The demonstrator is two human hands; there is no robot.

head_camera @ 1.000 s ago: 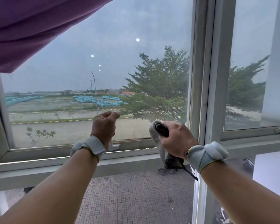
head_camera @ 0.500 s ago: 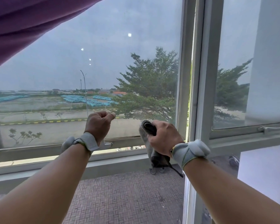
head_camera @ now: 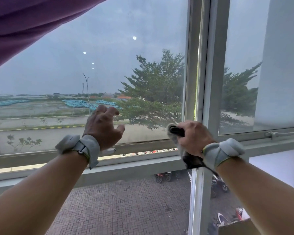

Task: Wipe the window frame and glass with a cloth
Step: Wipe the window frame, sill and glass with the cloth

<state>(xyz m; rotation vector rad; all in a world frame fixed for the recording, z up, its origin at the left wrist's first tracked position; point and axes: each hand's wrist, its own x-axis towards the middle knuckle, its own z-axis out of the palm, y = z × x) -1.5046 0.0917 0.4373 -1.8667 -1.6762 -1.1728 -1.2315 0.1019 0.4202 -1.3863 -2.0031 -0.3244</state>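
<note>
We stand before a tall, white-framed window high above the ground, looking out on a dull grey sky, a large green tree (head_camera: 153,92), a flat lot with blue rows, and a brick-paved yard (head_camera: 122,206) below where a few motorbikes are parked.

The large left glass pane (head_camera: 95,68) fills most of our view. Its sash is swung outward at the bottom, leaving a narrow gap above the white window frame sill (head_camera: 129,164). A white vertical frame post (head_camera: 214,65) separates it from a narrower right glass pane (head_camera: 241,48), whose small white latch handle (head_camera: 278,133) lies along its lower rail. A purple fabric curtain (head_camera: 29,22) drapes across the upper left corner.

Both our bare forearms reach forward from the bottom corners, each wrist wrapped in a pale grey strap band (head_camera: 85,148).

Our left hand (head_camera: 103,128) is raised in front of the lower part of the left pane, fingers loosely curled and spread, its grip holding nothing. Just below it, a white lever handle (head_camera: 109,150) on the sash rail peeks out from behind the wrist.

Our right hand (head_camera: 192,138) is closed in a fist near the foot of the frame post. Its grip is clenched around a bunched grey and black cloth (head_camera: 174,130); one rolled end sticks out above the thumb side by the pane's lower right corner, and the rest hangs beneath the wrist.
</note>
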